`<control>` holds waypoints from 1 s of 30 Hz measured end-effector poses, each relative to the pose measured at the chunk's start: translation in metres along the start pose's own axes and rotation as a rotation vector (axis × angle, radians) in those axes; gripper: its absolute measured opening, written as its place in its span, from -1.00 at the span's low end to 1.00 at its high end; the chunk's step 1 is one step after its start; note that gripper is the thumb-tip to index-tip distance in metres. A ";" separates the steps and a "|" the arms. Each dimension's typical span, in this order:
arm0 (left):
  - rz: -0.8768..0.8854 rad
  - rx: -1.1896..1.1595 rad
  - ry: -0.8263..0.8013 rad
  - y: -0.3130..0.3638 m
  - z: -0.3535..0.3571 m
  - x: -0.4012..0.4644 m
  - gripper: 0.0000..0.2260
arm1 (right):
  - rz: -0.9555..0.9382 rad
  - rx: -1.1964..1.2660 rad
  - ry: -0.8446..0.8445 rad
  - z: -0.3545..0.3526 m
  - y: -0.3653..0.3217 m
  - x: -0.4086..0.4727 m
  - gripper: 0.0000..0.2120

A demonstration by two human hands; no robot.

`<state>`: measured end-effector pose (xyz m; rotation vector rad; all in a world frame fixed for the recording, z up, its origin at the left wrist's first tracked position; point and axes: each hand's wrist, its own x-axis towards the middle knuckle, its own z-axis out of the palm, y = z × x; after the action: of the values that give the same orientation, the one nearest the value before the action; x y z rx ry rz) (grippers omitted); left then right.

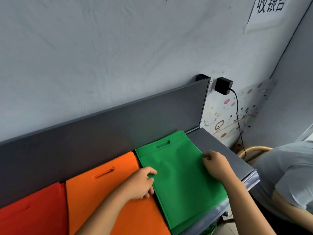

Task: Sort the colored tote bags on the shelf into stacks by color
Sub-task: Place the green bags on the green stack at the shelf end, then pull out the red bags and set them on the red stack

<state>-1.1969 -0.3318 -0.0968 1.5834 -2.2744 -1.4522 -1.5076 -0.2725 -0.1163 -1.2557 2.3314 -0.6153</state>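
We see three stacks of flat rectangular non-woven fabric tote bags lying side by side on a dark grey metal shelf point(218, 146). Each bag has a die-cut oblong handle slot near its far edge.

Green tote-bag stack point(179, 175): matte, fine-grained felt-like surface, stitched or pressed seam along the borders. Layered edges show at the far right corner and along the near edge, so several bags lie under the top one. It sits rightmost, and its near edge overhangs the shelf's clear plastic front strip point(250, 182).

Orange tote-bag stack point(101, 189): same material and shape, just left of the green stack, edges touching or nearly so.

Red tote-bag stack point(33, 211): leftmost, cut off by the frame edge, abutting the orange stack.

Left hand point(140, 184): it rests on the orange stack at the seam between orange and green; fingers curled, pinching the left edge of the top green bag.

Right hand point(216, 164): on the right edge of the green stack, fingers bent, fingertips gripping the edge of the top green bag.

Behind the shelf: a smooth grey back panel point(118, 129) with a perforated upright, against a rough pale plaster wall point(118, 48). A black cubic power adapter point(223, 85) with a thin black cable is plugged in to the right. A person in a grey shirt point(284, 170) stands at the right edge.
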 end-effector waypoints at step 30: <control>-0.404 -0.691 1.014 -0.305 -0.108 -0.414 -0.82 | -0.905 0.318 -0.729 0.298 -0.387 -0.295 -0.78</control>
<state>-0.7205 -0.1143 -0.0529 1.8965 -0.8323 -0.9172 -0.9373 -0.2671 -0.0968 -1.9267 0.9801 -0.6040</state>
